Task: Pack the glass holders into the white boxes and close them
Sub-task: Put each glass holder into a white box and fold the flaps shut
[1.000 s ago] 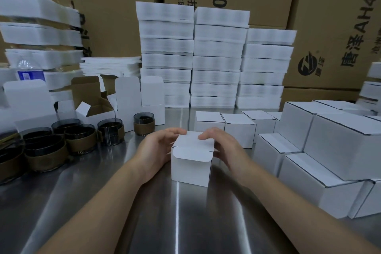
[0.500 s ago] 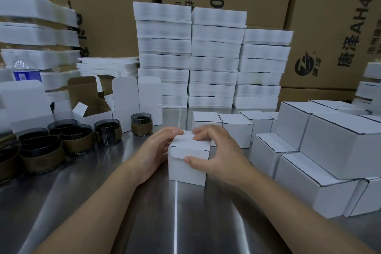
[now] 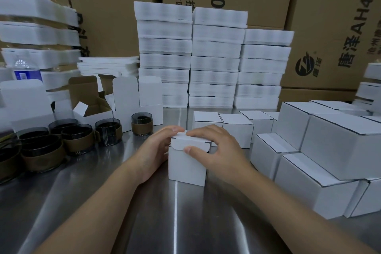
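A small white box [image 3: 186, 166] stands on the steel table in front of me, its top flap folded down over the front. My left hand [image 3: 153, 150] grips its left side, thumb at the back top edge. My right hand [image 3: 216, 148] holds the lid, fingers over the top and thumb pressing the flap's front lip. Several dark glass holders with brown bands [image 3: 79, 140] stand at the left; one holder [image 3: 142, 122] stands apart nearer the middle. What is inside the box is hidden.
Closed white boxes [image 3: 329, 150] are stacked at the right and in a row [image 3: 237, 128] behind my hands. Open boxes [image 3: 97, 107] stand at the left. Flat white stacks [image 3: 214, 57] and brown cartons [image 3: 329, 27] fill the back. A water bottle [image 3: 26, 72] stands far left.
The lid has been folded down over the box. My right hand moved from the box's right side onto the lid, thumb now on the front flap.
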`<state>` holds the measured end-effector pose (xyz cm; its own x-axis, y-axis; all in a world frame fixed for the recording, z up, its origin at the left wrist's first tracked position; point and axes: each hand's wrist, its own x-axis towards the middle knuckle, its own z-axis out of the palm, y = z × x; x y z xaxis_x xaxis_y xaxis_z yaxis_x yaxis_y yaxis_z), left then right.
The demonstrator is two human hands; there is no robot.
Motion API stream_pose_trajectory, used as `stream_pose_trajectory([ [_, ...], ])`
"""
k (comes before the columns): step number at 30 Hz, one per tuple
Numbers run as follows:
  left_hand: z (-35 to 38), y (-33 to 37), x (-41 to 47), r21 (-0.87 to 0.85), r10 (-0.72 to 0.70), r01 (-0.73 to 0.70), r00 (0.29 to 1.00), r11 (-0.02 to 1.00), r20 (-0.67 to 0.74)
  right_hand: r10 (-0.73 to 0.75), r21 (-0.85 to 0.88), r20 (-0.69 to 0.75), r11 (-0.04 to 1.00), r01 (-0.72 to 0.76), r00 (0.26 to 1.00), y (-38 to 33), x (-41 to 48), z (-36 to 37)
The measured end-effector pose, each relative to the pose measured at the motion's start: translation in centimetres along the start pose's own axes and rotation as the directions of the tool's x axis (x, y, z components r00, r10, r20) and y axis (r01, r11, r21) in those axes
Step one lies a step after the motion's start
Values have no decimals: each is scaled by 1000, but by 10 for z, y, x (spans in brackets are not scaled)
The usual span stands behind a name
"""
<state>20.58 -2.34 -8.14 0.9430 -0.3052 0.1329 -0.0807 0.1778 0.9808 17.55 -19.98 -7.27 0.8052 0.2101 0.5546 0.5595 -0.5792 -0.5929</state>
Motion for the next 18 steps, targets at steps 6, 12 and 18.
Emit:
stream_pose_trajectory([
  [6,0,-1,1,-19,16,-15,1000,1000,5,26,21,-2,999,-26,1000,-2,-1,3],
  [12,-2,-2,2,-17,24,-23,999,1000,22,35,58,5,998,-35,999,-2,-2,7],
  [18,0,-1,2,-12,18,-18,1000,1000,7,46,65,-15,997,-44,999,-5,-2,7],
])
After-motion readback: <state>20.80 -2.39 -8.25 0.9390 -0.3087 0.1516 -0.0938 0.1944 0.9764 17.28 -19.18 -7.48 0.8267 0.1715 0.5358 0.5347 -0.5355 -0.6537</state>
